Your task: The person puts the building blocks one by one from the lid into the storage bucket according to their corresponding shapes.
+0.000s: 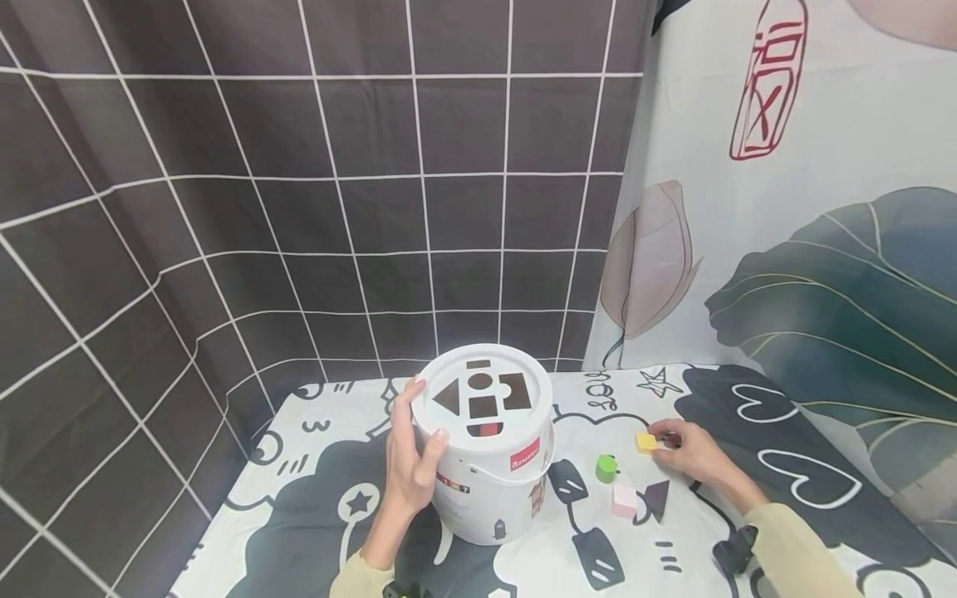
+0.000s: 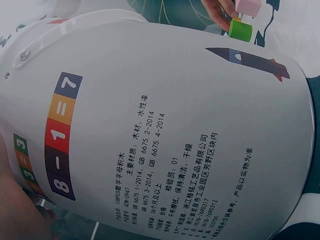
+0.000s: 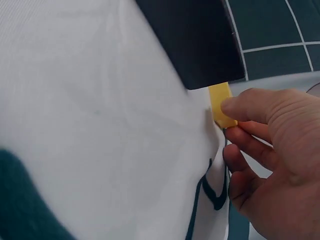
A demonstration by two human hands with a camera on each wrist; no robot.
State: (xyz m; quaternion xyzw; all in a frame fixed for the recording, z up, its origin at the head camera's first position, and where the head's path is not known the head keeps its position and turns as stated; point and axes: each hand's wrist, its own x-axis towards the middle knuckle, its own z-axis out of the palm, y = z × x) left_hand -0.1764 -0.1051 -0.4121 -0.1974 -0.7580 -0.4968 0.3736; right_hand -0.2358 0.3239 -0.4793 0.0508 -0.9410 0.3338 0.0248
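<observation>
A white lidded bucket point(image 1: 486, 498) stands upright on the patterned cloth, and its shape-sorter lid point(image 1: 454, 428) has several cut-out holes. My left hand point(image 1: 414, 465) holds the bucket at the lid's left side, thumb near the front rim. Printed text and number tiles fill the bucket's wall point(image 2: 175, 100) in the left wrist view. To the right, my right hand point(image 1: 695, 457) pinches a yellow block point(image 1: 646, 443) between thumb and fingers, low over the cloth. In the right wrist view the thumb lies against the yellow block point(image 3: 222, 107), whose far end is hidden behind a dark flat shape.
Between bucket and right hand lie a green block point(image 1: 606, 468), a pink block point(image 1: 624, 501) and a dark triangular block point(image 1: 656, 500). Something red shows through the lid's front hole. A dark grid curtain point(image 1: 374, 216) hangs behind the cloth point(image 1: 292, 432), with a white printed curtain point(image 1: 673, 124) at right.
</observation>
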